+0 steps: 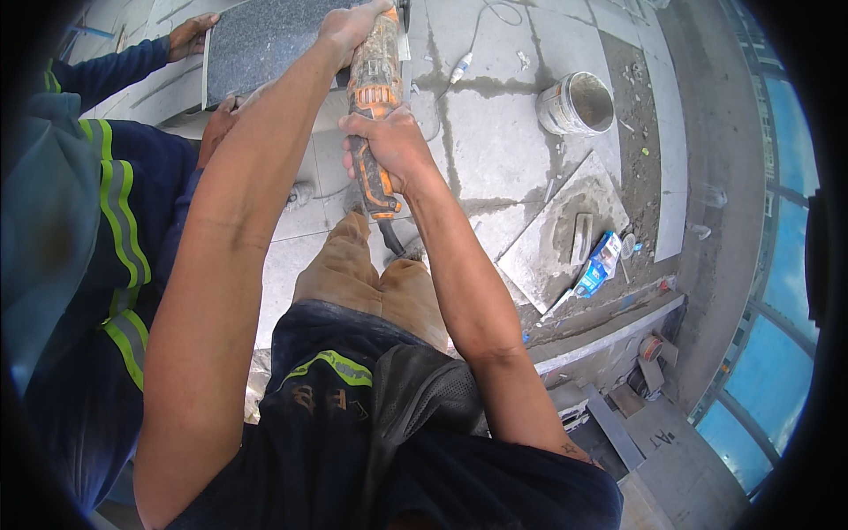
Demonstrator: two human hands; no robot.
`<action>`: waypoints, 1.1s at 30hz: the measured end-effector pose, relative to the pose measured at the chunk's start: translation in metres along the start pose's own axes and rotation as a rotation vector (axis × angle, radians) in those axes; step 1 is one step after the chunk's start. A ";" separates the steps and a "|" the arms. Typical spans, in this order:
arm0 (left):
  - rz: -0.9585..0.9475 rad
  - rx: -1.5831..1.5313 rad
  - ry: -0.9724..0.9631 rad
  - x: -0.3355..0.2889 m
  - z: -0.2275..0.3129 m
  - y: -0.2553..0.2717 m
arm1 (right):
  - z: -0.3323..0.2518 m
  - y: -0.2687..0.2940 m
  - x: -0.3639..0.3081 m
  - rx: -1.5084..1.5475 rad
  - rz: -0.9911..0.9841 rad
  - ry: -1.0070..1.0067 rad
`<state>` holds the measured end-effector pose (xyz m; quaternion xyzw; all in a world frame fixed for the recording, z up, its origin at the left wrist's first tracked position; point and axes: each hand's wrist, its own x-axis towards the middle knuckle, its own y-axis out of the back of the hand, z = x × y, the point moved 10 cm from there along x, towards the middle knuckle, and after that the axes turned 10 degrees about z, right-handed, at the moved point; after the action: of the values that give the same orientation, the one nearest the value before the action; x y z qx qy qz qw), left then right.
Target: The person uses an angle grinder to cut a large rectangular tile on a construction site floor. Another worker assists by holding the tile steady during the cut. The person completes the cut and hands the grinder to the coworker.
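A dusty orange and black angle grinder (375, 84) points away from me at the top middle. My left hand (349, 34) grips its front end, where the head and disc are cut off by the picture's upper edge. Around the rear handle my right hand (391, 146) is closed. The tool lies along the right end of a dark grey speckled stone slab (265, 44). A co-worker's hand (191, 37) holds the slab's far left edge, and that person's other hand (218, 128) is at its near edge, partly behind my left forearm. A black cord (389, 237) hangs from the handle.
The co-worker, in a dark jacket with reflective stripes (119, 221), stands close on my left. On the pale tiled floor (486, 146) to the right are a mortar-stained bucket (579, 104), a dirty board (565, 221) with a trowel-like tool (581, 238), a blue packet (601, 265) and a cable connector (461, 67).
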<state>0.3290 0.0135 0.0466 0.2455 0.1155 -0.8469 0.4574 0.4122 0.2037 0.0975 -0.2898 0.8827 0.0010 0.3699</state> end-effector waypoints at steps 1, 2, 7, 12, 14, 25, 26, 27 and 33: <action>0.000 -0.005 0.004 0.000 0.000 0.000 | 0.000 0.000 0.000 0.002 -0.003 0.000; 0.009 0.009 -0.002 -0.001 0.000 0.001 | 0.001 0.000 -0.001 0.003 -0.006 0.000; 0.017 0.007 -0.027 -0.001 0.003 0.000 | -0.001 -0.001 0.002 0.014 -0.033 -0.003; 0.003 -0.006 0.010 0.002 0.000 -0.003 | 0.000 -0.001 0.009 0.029 -0.038 -0.021; -0.003 -0.015 0.015 0.003 0.000 -0.004 | 0.001 -0.001 0.009 0.040 -0.036 -0.034; 0.014 0.023 -0.011 0.009 -0.006 0.001 | 0.005 0.002 0.004 0.015 0.000 -0.005; 0.017 0.030 -0.022 0.009 -0.006 0.001 | 0.005 0.001 0.004 0.012 -0.009 -0.005; 0.019 0.037 -0.032 0.010 -0.005 0.002 | 0.005 0.002 0.003 0.011 -0.002 -0.005; 0.007 -0.008 -0.013 0.010 -0.010 0.001 | 0.007 0.002 0.000 0.009 0.000 -0.019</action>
<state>0.3288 0.0099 0.0334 0.2388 0.1150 -0.8464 0.4620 0.4157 0.2069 0.0919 -0.2882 0.8791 0.0000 0.3796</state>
